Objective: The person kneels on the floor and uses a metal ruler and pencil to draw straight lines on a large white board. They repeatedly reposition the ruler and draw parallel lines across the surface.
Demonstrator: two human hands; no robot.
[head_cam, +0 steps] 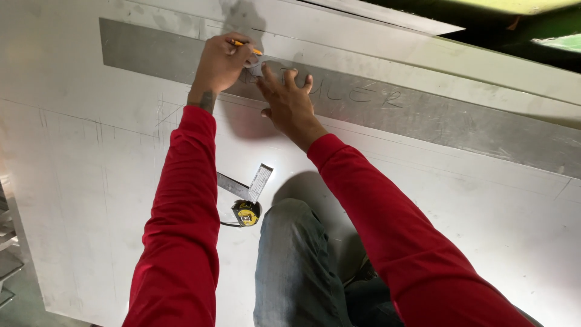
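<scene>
Fingers (pixel 233 49) of left hand (pixel 219 63) hide most of the pencil (pixel 243 43).

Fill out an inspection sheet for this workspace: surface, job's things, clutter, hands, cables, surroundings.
Surface: large pale sheet with faint pencil lines; the person kneels on it.
Job's things: long grey metal straightedge lying across the sheet; pencil with its tip at the strip's upper edge.
Clutter: yellow tape measure and a steel square by the knee.
Hands: left hand grips the pencil; right hand lies flat, pressing the straightedge down.
Cables: nothing seen.
Surroundings: another pale sheet edge at the top, dark green area beyond it, metal shelving at lower left.
</scene>
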